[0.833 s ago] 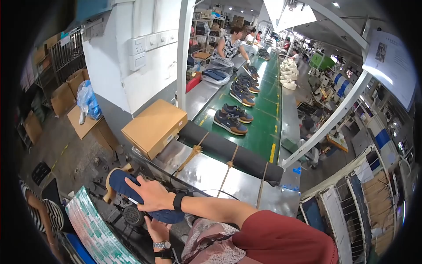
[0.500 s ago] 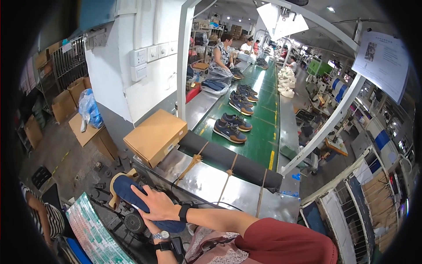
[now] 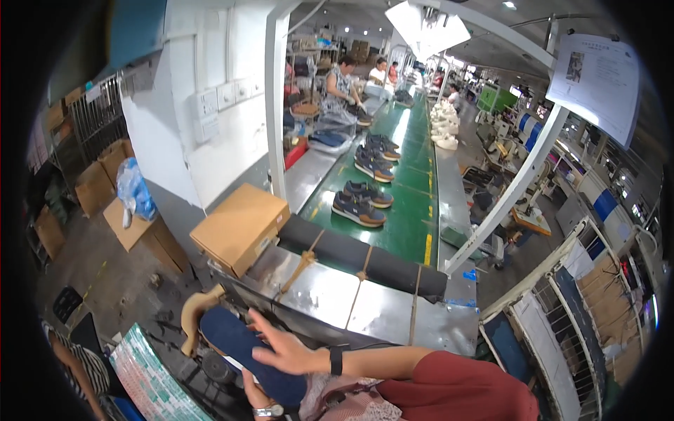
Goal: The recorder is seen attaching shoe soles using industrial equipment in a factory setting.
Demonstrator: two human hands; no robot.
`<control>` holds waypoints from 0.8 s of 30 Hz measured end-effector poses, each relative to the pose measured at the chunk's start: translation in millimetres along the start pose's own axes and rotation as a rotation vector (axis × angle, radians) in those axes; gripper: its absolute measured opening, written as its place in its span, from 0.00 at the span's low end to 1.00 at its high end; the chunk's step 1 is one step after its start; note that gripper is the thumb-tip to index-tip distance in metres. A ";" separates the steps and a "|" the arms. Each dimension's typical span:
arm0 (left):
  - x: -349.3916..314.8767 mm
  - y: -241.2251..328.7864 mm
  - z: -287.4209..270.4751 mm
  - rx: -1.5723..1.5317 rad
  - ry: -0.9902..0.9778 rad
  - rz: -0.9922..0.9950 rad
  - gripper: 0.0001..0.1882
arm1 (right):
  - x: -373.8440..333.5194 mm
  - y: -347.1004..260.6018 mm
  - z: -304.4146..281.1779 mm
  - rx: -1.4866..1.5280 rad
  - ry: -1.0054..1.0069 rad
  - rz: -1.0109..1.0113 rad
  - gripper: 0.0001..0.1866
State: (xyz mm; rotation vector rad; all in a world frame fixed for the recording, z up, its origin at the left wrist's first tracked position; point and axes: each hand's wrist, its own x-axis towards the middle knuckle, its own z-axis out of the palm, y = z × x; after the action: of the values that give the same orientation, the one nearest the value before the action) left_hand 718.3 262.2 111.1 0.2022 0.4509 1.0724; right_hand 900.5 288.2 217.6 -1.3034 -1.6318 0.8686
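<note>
A long navy insole [image 3: 239, 340] lies slantwise low in front of me, a white strip showing along its lower edge. My left hand [image 3: 254, 389], with a silver watch at the wrist, grips it from the near underside; most of those fingers are hidden beneath. Over its upper face, my right hand [image 3: 288, 351] has its fingers and thumb spread, the fingertips at the insole's surface; I cannot tell how firmly they touch. Just beyond the insole's far end stands a curved tan piece [image 3: 193, 316] on a dark machine.
A green conveyor belt [image 3: 393, 242] carries navy-and-brown sneakers [image 3: 358, 208] away from me. A cardboard box [image 3: 235, 221] sits on the metal end plate [image 3: 382, 309]. People work farther along the line. A wire rack [image 3: 554, 337] stands at right; a seated person's arm [image 3: 81, 372] shows at lower left.
The insole has come off the tan piece, moving right and toward me. My right hand has lifted and spread its fingers, shifting right. The view has shifted slightly.
</note>
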 end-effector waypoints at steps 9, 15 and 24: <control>-139.8 67.7 -30.7 1.155 0.284 -0.143 0.38 | 71.6 55.3 103.3 1.290 -0.428 0.622 0.40; -137.4 37.5 -26.9 1.463 0.561 -0.305 0.51 | 72.1 32.5 49.4 1.429 -0.642 0.793 0.35; 105.3 -103.4 46.7 2.111 0.358 0.347 0.39 | -28.9 156.2 -176.3 0.385 0.096 0.162 0.66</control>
State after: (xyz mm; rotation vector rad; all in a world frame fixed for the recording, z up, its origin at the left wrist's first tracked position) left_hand 863.9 308.9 87.1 1.9970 1.7912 0.5151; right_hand 1125.1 295.2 141.6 -1.1929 -1.2218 1.1362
